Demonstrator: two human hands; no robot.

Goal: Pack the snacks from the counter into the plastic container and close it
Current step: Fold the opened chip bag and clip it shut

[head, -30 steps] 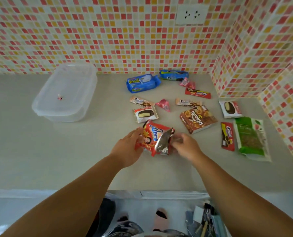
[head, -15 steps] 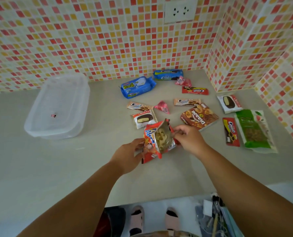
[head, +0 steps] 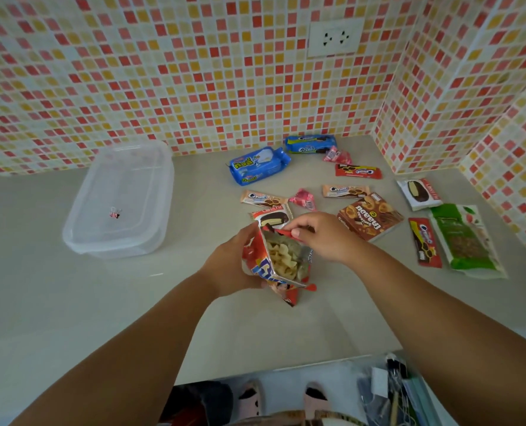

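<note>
A red snack bag [head: 281,261] is held above the counter, torn open, with pale chips showing inside its silver lining. My left hand [head: 229,262] grips its left side. My right hand [head: 320,236] pinches the torn top edge. The clear plastic container [head: 80,238] stands at the left with its lid on and a small pink mark on it. Several other snacks lie on the counter behind and to the right: a blue biscuit pack [head: 257,166], a brown cookie box [head: 371,216], a green packet [head: 464,241], a choco pie [head: 272,217] just behind my hands.
Tiled walls close off the back and the right corner, with a socket [head: 335,36] high on the back wall. The counter's front edge [head: 286,368] runs just below my forearms. Feet in slippers and a bag of items are on the floor below.
The bag has been lifted and pulled wider open, so the chips now show clearly. Both hands stayed on it and rose slightly.
</note>
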